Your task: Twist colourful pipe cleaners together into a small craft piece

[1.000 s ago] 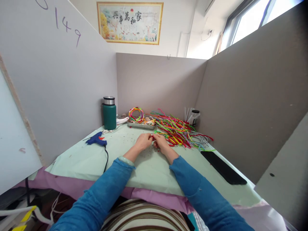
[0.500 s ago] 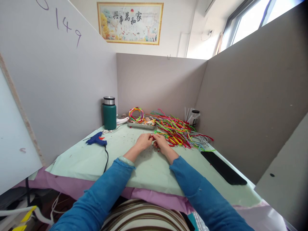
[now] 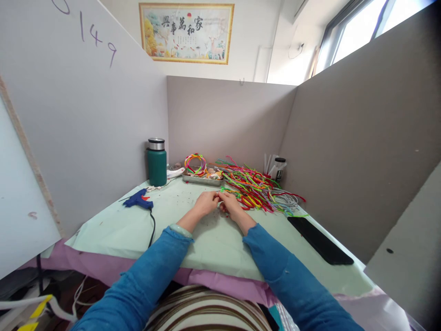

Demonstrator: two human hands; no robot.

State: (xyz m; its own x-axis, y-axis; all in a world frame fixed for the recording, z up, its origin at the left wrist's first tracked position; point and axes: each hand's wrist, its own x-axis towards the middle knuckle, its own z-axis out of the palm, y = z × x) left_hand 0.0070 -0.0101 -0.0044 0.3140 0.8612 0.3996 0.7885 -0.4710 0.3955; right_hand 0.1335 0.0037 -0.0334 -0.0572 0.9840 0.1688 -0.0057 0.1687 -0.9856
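Observation:
My left hand [image 3: 206, 202] and my right hand [image 3: 230, 202] meet over the middle of the table, fingertips pinched together. Between them shows a tiny reddish bit, too small to name and mostly covered by the fingers. Just beyond and to the right of my right hand lies a heap of colourful cords [image 3: 253, 184], red, green, yellow and orange. Behind my hands stands a metal tray [image 3: 203, 181] holding small pieces, with a ring of braided colourful cord [image 3: 195, 157] resting on it.
On the left lie a blue glue gun [image 3: 138, 199] with a black cable and, behind it, a green bottle [image 3: 157, 165]. A black phone-like slab [image 3: 320, 240] is at the right edge. A dark-lidded jar [image 3: 278, 169] stands at the back right. Grey partitions [image 3: 230, 119] enclose the table.

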